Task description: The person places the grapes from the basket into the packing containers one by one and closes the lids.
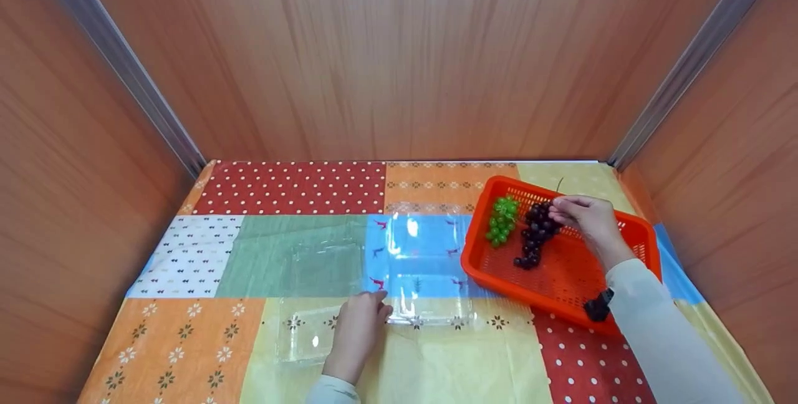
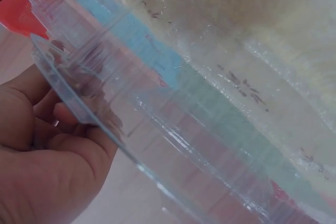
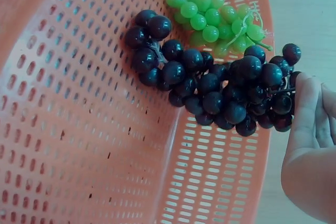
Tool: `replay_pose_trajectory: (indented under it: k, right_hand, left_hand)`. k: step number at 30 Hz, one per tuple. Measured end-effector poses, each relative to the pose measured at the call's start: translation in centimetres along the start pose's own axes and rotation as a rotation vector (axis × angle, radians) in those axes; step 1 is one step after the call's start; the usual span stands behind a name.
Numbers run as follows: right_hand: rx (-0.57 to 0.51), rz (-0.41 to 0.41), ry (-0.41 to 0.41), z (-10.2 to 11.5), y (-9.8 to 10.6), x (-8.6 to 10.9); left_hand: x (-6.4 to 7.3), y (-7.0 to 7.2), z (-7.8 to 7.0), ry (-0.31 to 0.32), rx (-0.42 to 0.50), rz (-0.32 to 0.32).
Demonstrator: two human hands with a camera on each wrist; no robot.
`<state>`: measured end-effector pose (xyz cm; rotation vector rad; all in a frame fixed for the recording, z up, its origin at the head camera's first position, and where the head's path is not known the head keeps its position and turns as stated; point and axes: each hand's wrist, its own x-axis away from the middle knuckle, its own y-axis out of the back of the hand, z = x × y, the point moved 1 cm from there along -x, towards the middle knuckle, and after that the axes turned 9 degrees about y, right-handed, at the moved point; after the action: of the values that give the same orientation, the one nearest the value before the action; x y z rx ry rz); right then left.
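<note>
My right hand (image 1: 589,224) pinches the stem end of a bunch of dark purple grapes (image 1: 533,239). In the right wrist view the dark grapes (image 3: 212,95) stretch away from the fingertips, over an orange-red plastic basket (image 1: 472,248). A smaller bunch of green grapes (image 1: 502,222) lies in the basket's left end. On the table, my left hand (image 1: 358,334) is at the near middle of a clear plastic clamshell box (image 1: 429,304), which lies spread open. Seen from the left wrist, its fingers curl around the box's edge (image 2: 68,95); some fingertips show only through the plastic.
A patchwork-patterned cloth (image 1: 181,354) covers the table. Wood-grain panels (image 1: 399,67) stand at the back and both sides, with metal strips (image 1: 124,67) in the corners. The basket sits angled at the table's right, close to the box's right side.
</note>
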<state>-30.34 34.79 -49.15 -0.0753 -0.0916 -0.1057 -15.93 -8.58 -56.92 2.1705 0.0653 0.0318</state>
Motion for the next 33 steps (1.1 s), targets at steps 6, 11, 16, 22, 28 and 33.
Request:
replay_pose_trajectory:
  k: [6,11,16,22,28,33]
  right_hand:
    - [-0.034,0.012,0.008,0.9,-0.6,0.7]
    - [-0.053,0.021,0.001,1.3,-1.4,1.0]
    - [-0.043,0.035,0.014,1.8,-2.3,1.3]
    - [-0.068,0.057,0.055,2.5,-3.4,2.1]
    - [-0.103,0.098,0.114,3.5,-4.7,3.1]
    - [-0.096,0.136,0.156,4.5,-5.7,4.0]
  left_hand:
    - [-0.2,-0.1,-0.1,0.025,0.008,-0.003]
    - [-0.4,-0.4,-0.1,0.056,0.022,-0.016]
    - [-0.4,-0.4,-0.1,0.029,0.014,-0.056]
    - [-0.4,-0.5,-0.2,0.039,0.013,-0.023]
    - [-0.4,-0.3,-0.1,0.013,0.044,-0.027]
    - [-0.4,-0.4,0.1,0.015,0.076,-0.024]
